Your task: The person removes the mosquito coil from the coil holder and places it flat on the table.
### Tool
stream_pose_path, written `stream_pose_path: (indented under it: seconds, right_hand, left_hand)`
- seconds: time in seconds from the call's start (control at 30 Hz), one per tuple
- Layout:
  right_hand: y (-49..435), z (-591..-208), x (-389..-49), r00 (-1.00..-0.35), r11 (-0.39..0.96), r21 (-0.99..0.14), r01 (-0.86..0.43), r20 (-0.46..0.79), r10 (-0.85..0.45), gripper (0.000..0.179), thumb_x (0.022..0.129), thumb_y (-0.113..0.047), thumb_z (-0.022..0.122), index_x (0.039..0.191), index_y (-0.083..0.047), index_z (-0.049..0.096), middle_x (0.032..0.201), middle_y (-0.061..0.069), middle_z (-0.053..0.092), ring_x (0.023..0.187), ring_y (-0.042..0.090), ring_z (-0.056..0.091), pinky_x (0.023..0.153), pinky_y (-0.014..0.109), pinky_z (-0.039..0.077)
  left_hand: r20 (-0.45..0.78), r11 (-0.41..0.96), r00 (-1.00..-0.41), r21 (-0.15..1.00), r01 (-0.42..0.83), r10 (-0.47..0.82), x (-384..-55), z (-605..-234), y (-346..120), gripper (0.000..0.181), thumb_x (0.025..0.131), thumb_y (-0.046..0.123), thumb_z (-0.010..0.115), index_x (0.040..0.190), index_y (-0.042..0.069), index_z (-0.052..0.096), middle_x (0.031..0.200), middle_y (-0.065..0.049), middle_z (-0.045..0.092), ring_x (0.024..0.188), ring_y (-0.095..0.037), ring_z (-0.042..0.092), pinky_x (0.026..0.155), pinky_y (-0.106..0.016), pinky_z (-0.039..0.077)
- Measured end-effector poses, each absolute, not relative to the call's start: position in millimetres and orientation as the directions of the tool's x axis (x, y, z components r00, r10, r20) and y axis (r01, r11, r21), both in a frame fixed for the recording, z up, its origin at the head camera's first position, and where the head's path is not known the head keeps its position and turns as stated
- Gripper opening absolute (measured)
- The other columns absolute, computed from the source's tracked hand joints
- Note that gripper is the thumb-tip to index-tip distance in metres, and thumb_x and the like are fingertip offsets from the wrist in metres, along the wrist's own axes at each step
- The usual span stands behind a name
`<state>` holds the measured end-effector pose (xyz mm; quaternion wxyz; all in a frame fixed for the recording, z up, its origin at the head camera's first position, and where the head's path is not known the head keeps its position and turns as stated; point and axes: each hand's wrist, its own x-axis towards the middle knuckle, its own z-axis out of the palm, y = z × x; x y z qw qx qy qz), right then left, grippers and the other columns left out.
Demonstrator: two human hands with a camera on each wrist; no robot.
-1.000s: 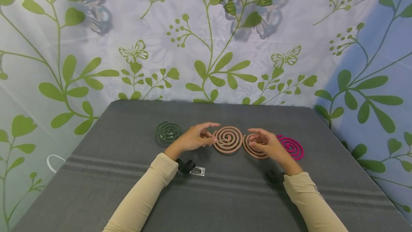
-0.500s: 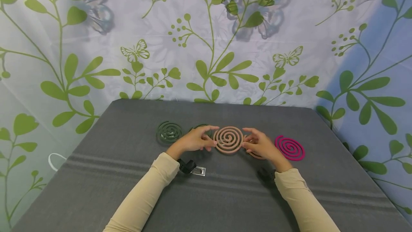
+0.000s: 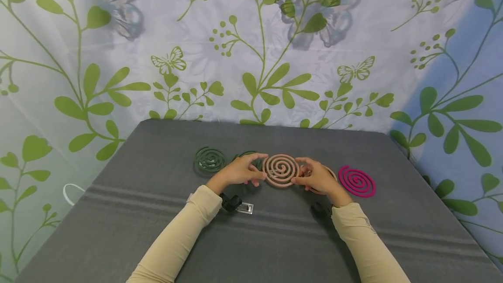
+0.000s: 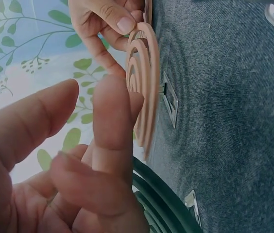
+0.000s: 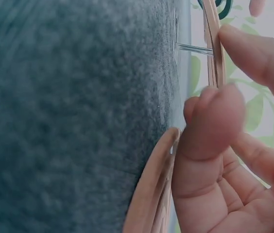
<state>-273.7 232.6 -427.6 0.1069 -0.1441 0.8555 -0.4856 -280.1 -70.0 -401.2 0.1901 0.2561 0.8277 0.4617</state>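
Note:
A tan mosquito coil (image 3: 280, 170) sits raised on a thin metal stand (image 4: 171, 103) above the table. My right hand (image 3: 316, 177) holds its right rim, thumb and index finger on the edge. At the left rim my left hand (image 3: 241, 170) has its fingers apart and bent a little; whether they touch the coil I cannot tell. Behind the right hand a second tan coil (image 3: 332, 173) is partly hidden. A green coil (image 3: 251, 153) shows partly behind the left hand, and another green coil (image 3: 210, 160) is farther left. A magenta coil (image 3: 356, 181) lies at the right.
A small metal stand (image 3: 245, 208) lies on the grey cloth-covered table (image 3: 259, 248) near the left wrist. A pale loop (image 3: 70, 193) shows beyond the left table edge. A leaf-patterned curtain (image 3: 220, 73) hangs behind the table.
My right hand has moved left from above the second tan coil to the rim of the middle one. My left hand has stayed nearly still beside it.

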Motion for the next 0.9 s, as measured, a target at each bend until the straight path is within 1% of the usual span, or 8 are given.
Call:
stream_pose_path:
  seconds: [0.1, 0.27, 0.43, 0.57, 0.73, 0.83, 0.9]
  right_hand:
    - [232.9, -428.8, -273.8, -0.931, 0.497, -0.855, -0.149, -0.048, -0.362, 0.076, 0.097, -0.006, 0.082, 0.158, 0.012, 0.041, 0.100, 0.014, 0.069, 0.054, 0.013, 0.055, 0.049, 0.028, 0.042]
    - [231.6, -430.2, -274.8, -0.920, 0.494, -0.860, -0.131, -0.080, -0.384, 0.075, 0.099, -0.006, 0.080, 0.158, 0.015, 0.039, 0.091, 0.010, 0.069, 0.051, 0.009, 0.049, 0.046, 0.026, 0.037]
    - [230.0, -429.2, -275.5, -0.915, 0.508, -0.852, -0.127, -0.096, -0.391, 0.075, 0.100, -0.006, 0.079, 0.158, 0.016, 0.038, 0.085, 0.009, 0.066, 0.050, 0.009, 0.049, 0.046, 0.025, 0.038]
    - [228.8, -427.6, -274.3, -0.920, 0.510, -0.855, -0.098, -0.117, -0.374, 0.075, 0.100, -0.007, 0.079, 0.159, 0.015, 0.038, 0.085, 0.008, 0.064, 0.050, 0.009, 0.050, 0.047, 0.025, 0.040]
    - [229.1, -428.4, -274.3, -0.923, 0.508, -0.858, -0.078, -0.130, -0.362, 0.075, 0.100, -0.007, 0.079, 0.160, 0.014, 0.038, 0.086, 0.008, 0.064, 0.051, 0.009, 0.050, 0.047, 0.025, 0.039]
    - [230.0, -429.1, -274.3, -0.924, 0.501, -0.862, -0.077, -0.127, -0.361, 0.076, 0.100, -0.007, 0.079, 0.160, 0.014, 0.037, 0.087, 0.008, 0.065, 0.051, 0.009, 0.050, 0.046, 0.025, 0.037]
    - [230.8, -429.1, -274.1, -0.926, 0.494, -0.866, -0.070, -0.128, -0.356, 0.076, 0.100, -0.007, 0.079, 0.160, 0.013, 0.038, 0.088, 0.008, 0.065, 0.050, 0.009, 0.050, 0.046, 0.025, 0.035]
  left_hand:
    - [-0.089, 0.451, -0.798, 0.859, 0.242, 0.597, -281.7, -403.3, -70.2, 0.070, 0.108, 0.018, 0.071, 0.168, 0.005, 0.037, 0.087, -0.010, 0.079, 0.079, -0.022, 0.075, 0.065, -0.028, 0.052]
    - [-0.114, 0.462, -0.798, 0.859, 0.221, 0.592, -281.8, -403.4, -69.6, 0.074, 0.107, 0.019, 0.072, 0.170, 0.008, 0.034, 0.091, -0.011, 0.080, 0.077, -0.016, 0.075, 0.066, -0.029, 0.053]
    - [-0.135, 0.446, -0.785, 0.874, 0.194, 0.605, -280.4, -402.6, -68.1, 0.077, 0.108, 0.017, 0.070, 0.172, 0.007, 0.029, 0.099, -0.016, 0.081, 0.075, -0.011, 0.073, 0.066, -0.027, 0.052]
    - [-0.142, 0.420, -0.775, 0.891, 0.171, 0.616, -279.9, -402.5, -66.8, 0.077, 0.109, 0.015, 0.069, 0.172, 0.006, 0.026, 0.111, -0.019, 0.080, 0.076, -0.010, 0.073, 0.065, -0.026, 0.050]
    - [-0.139, 0.408, -0.776, 0.898, 0.163, 0.615, -279.6, -402.9, -65.7, 0.076, 0.109, 0.014, 0.069, 0.172, 0.004, 0.026, 0.121, -0.015, 0.079, 0.079, -0.012, 0.075, 0.063, -0.026, 0.050]
    - [-0.139, 0.403, -0.780, 0.902, 0.154, 0.610, -278.8, -401.4, -65.5, 0.076, 0.109, 0.013, 0.069, 0.172, 0.006, 0.027, 0.122, -0.014, 0.078, 0.078, -0.011, 0.074, 0.062, -0.025, 0.050]
    - [-0.136, 0.396, -0.781, 0.906, 0.150, 0.609, -278.3, -400.2, -65.3, 0.076, 0.109, 0.012, 0.069, 0.172, 0.006, 0.027, 0.122, -0.015, 0.078, 0.077, -0.011, 0.074, 0.061, -0.025, 0.050]
